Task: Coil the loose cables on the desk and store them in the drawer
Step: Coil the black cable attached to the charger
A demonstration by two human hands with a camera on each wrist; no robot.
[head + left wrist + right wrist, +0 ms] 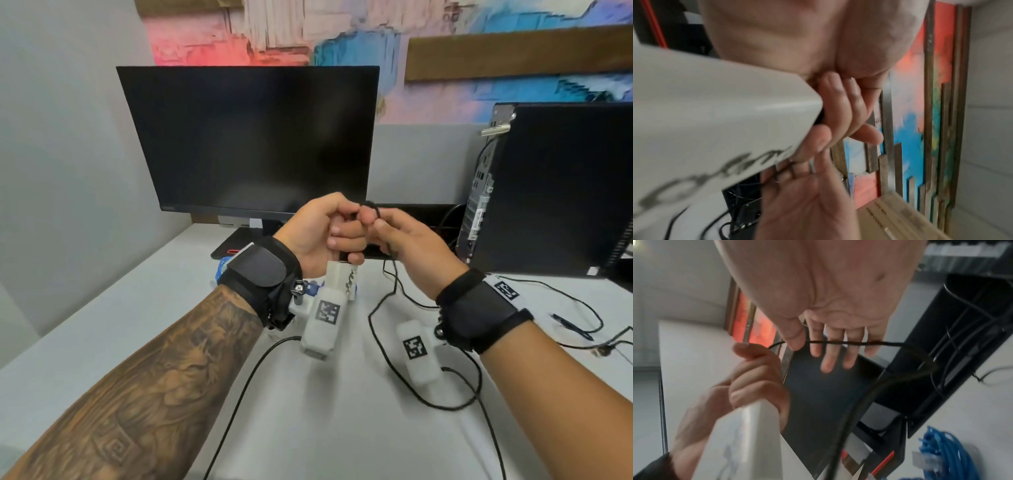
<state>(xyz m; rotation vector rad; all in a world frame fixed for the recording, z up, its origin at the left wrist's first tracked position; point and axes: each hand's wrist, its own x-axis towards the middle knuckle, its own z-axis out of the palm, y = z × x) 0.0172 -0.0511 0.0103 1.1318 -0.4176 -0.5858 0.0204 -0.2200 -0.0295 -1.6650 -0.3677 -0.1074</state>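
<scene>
My left hand (337,236) is held above the desk in front of the monitor, its fingers curled round the top of a white power adapter (342,279) that hangs below the fist. In the left wrist view the adapter (715,121) fills the left side. My right hand (375,222) touches the left one and pinches the adapter's thin black cable (380,329) between thumb and fingers. The cable (838,342) crosses the right fingers, makes a small loop on top and drops in loose curves to the desk. No drawer is in view.
A dark monitor (253,137) stands behind the hands and a black PC tower (555,185) at the right. A bundled blue cable (947,451) lies by the monitor's base. More thin black cables (579,329) trail over the white desk (102,342) at the right.
</scene>
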